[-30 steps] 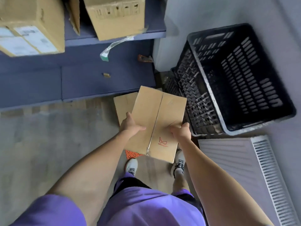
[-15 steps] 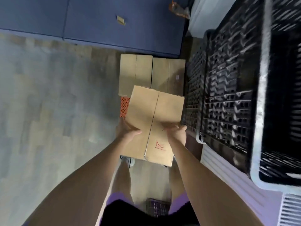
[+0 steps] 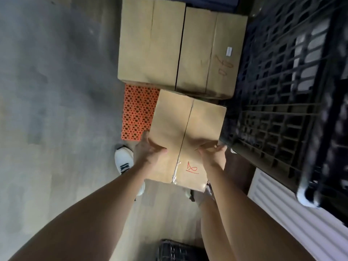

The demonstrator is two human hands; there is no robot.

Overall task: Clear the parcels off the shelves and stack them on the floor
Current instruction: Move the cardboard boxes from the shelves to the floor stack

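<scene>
Lowered toward the floor boxes (image 3: 177, 48), the red-scribbled parcel (image 3: 186, 136) sits in both hands' (image 3: 148, 151) (image 3: 212, 157) curled grip.

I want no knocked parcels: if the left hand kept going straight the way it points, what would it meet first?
Probably the orange perforated mat just beyond the left hand, then the left plain cardboard box on the floor; depth is unclear.

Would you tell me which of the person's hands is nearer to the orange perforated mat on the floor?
Left. The left hand grips the carried box's left edge, right beside the orange mat's near corner in this view. The right hand grips the opposite edge, beside the black crate.
</scene>
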